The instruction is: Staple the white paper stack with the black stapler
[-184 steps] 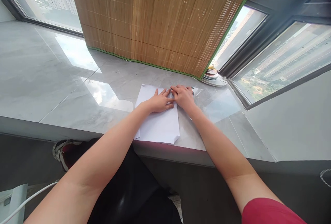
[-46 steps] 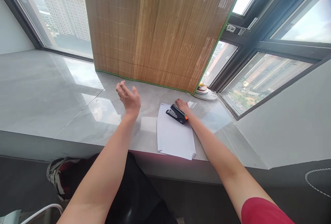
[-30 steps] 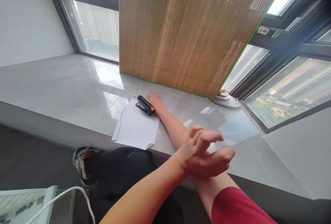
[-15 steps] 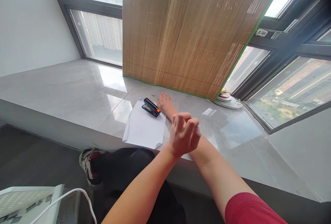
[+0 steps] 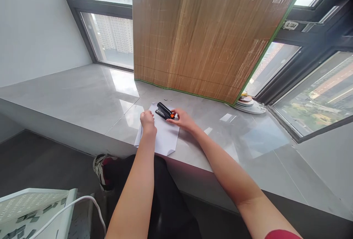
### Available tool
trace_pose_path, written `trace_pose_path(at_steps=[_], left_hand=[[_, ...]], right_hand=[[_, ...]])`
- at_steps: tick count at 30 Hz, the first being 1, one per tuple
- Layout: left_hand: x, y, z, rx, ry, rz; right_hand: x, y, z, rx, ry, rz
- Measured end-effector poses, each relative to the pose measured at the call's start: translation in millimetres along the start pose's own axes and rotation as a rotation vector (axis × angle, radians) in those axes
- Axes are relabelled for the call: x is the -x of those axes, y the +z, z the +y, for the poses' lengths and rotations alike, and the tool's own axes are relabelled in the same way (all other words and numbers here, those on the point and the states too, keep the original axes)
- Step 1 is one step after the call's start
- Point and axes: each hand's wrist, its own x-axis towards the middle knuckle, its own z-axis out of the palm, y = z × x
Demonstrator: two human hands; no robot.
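A black stapler (image 5: 163, 110) with an orange part at its right end lies tilted across white sheets of paper (image 5: 165, 138) on the grey tiled ledge. My right hand (image 5: 184, 119) grips the stapler's orange end, thumb and fingers on either side of it. Left of the stapler, over the paper's left edge, my left hand (image 5: 148, 121) is closed with its fingers curled. Whatever those fingers hold, if anything, is hidden. The paper's near corners bend up a little.
A bamboo blind (image 5: 193, 36) with a green border hangs behind. Stacked plates (image 5: 250, 106) stand at the right window corner. Tiny dark bits (image 5: 166, 100) lie near the blind. A white perforated basket (image 5: 35, 202) and a white cable (image 5: 91, 198) are at lower left.
My left hand has moved left, from over my right forearm to beside the stapler. My right hand has come back from beyond the paper and taken hold of the stapler's orange end.
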Motion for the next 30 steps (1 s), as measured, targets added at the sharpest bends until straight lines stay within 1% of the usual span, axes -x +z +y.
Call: trace_pose_path(at_steps=[3,5,8,11,14,19,22,26,30], left_hand=[[-12,3.1,-11,-0.189,0.165,0.03],[-13,6.3,-16,-0.229,0.242,0.074],[-12,9.5,-20,-0.236,0.294,0.111],[-10,9.2,-22,-0.231,0.32,0.141],[-10,7.1,-23,-0.176,0.324,0.146],[-8,4.0,-21,0.041,0.268,0.198],[-5,2.3,-18,0.142,0.21,0.218],[-2,0.5,-14,0.23,0.157,0.211],[-1,-0.1,-12,0.254,0.139,0.203]], right_hand=[[-5,9,-2,0.042,-0.055,0.008],[-7,9,-3,0.012,-0.077,0.018],[-2,2,-3,-0.072,-0.107,0.0],[3,-6,1,-0.094,-0.114,-0.061],[4,-11,5,-0.117,-0.054,-0.086],[1,-14,7,-0.217,0.076,-0.105],[1,-15,5,-0.21,0.092,-0.109],[1,-15,1,-0.224,0.144,-0.129],[1,-13,-1,-0.206,0.108,-0.18]])
